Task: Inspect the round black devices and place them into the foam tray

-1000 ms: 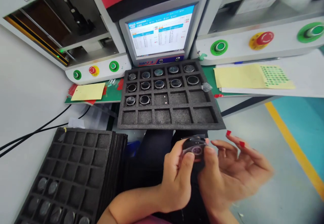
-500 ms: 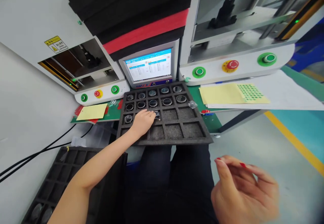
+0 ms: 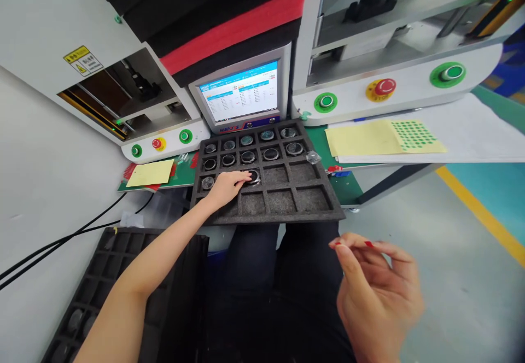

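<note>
In the head view, my left hand (image 3: 225, 189) reaches over a black foam tray (image 3: 262, 218) with square compartments. Its fingers are closed at the left edge of a round, dark-faced watch (image 3: 255, 176), which sits in a compartment of the third row. Part of that watch is hidden by my fingertips. Similar round pieces fill the two back rows, and one more lies left of my hand. My right hand (image 3: 375, 292) is raised in front of the tray's right side, thumb and index fingertip pinched together. Whatever may be between them is too small to make out.
Behind the tray stands a monitor (image 3: 241, 94) between two white machines with green and red buttons. A clear plastic piece (image 3: 313, 157) lies on the tray's right edge. Yellow paper (image 3: 361, 140) rests on the green bench. Another foam tray (image 3: 102, 275) is at lower left.
My left fingers have shifted slightly left on the watch, so more of its face shows. My right hand has moved left and a little up, still pinched. The view has tilted slightly.
</note>
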Motion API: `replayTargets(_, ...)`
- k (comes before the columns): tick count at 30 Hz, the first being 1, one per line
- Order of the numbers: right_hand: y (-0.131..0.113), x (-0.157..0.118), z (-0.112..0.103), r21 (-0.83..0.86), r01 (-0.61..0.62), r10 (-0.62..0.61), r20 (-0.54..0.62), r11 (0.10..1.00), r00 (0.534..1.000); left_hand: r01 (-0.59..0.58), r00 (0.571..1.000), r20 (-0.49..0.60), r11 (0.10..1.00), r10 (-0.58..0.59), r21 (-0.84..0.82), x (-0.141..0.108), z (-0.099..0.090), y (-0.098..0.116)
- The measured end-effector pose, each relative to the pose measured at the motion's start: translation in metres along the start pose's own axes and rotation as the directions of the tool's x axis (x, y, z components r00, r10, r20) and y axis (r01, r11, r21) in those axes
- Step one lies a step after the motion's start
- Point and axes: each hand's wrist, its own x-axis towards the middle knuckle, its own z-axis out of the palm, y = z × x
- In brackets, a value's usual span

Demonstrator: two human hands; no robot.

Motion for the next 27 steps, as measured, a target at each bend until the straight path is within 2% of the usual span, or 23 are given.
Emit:
replayTargets(4,-0.004,-0.002,-0.01,-0.104,0.09,-0.081,0.094,0.991,0.992,-0.033,0.999,-0.023,0.999,0.032,-0.017,-0.004,-0.016,-0.002)
replayTargets(6,-0.006,-0.004,-0.016,-0.143,0.125,-0.094,0.206,0.982,0.974,0.019,0.996,-0.082,1.0,-0.018,0.003,-0.022,-0.032,-0.004)
replayTargets(8,-0.002,-0.009,-0.02,-0.147,0.123,-0.062,0.364,0.982,0.929,0.127,0.982,-0.143,0.991,-0.12,0.037,-0.053,-0.051,-0.008)
replayTargets(10,0.01,-0.017,-0.017,-0.135,0.081,0.006,0.547,0.987,0.837,0.282,0.946,-0.188,0.956,-0.263,0.082,-0.096,-0.069,-0.012)
replayTargets(11,0.019,-0.023,-0.012,-0.128,0.016,0.071,0.646,0.992,0.76,0.372,0.916,-0.207,0.922,-0.345,0.107,-0.121,-0.078,-0.012)
replayTargets(12,0.029,-0.029,-0.005,-0.132,-0.084,0.155,0.741,0.988,0.653,0.465,0.874,-0.225,0.876,-0.43,0.131,-0.148,-0.085,-0.012)
replayTargets(13,0.042,-0.037,0.004,-0.152,-0.202,0.237,0.823,0.968,0.517,0.557,0.821,-0.246,0.816,-0.515,0.152,-0.176,-0.092,-0.009)
replayTargets(15,0.067,-0.055,0.027,-0.219,-0.431,0.336,0.917,0.875,0.214,0.727,0.683,-0.289,0.662,-0.671,0.181,-0.233,-0.103,0.0)
replayTargets(16,0.08,-0.063,0.039,-0.261,-0.515,0.35,0.933,0.816,0.081,0.799,0.6,-0.311,0.572,-0.737,0.187,-0.261,-0.108,0.006)
replayTargets(17,0.092,-0.072,0.051,-0.294,-0.572,0.345,0.939,0.766,-0.021,0.859,0.512,-0.33,0.477,-0.793,0.186,-0.288,-0.112,0.015)
replayTargets(19,0.112,-0.085,0.073,-0.354,-0.649,0.32,0.931,0.674,-0.176,0.943,0.329,-0.356,0.286,-0.875,0.17,-0.336,-0.118,0.033)
replayTargets(20,0.119,-0.09,0.081,-0.384,-0.679,0.308,0.921,0.625,-0.238,0.968,0.241,-0.362,0.196,-0.9,0.158,-0.358,-0.12,0.043)
replayTargets(23,0.131,-0.101,0.101,-0.45,-0.74,0.261,0.893,0.499,-0.367,0.991,0.005,-0.362,-0.044,-0.932,0.128,-0.41,-0.122,0.071)
replayTargets(25,0.13,-0.108,0.11,-0.498,-0.751,0.197,0.865,0.434,-0.461,0.978,-0.115,-0.348,-0.167,-0.93,0.123,-0.434,-0.121,0.083)
replayTargets(27,0.125,-0.114,0.119,-0.556,-0.732,0.1,0.817,0.393,-0.567,0.961,-0.195,-0.315,-0.245,-0.929,0.127,-0.45,-0.119,0.088)
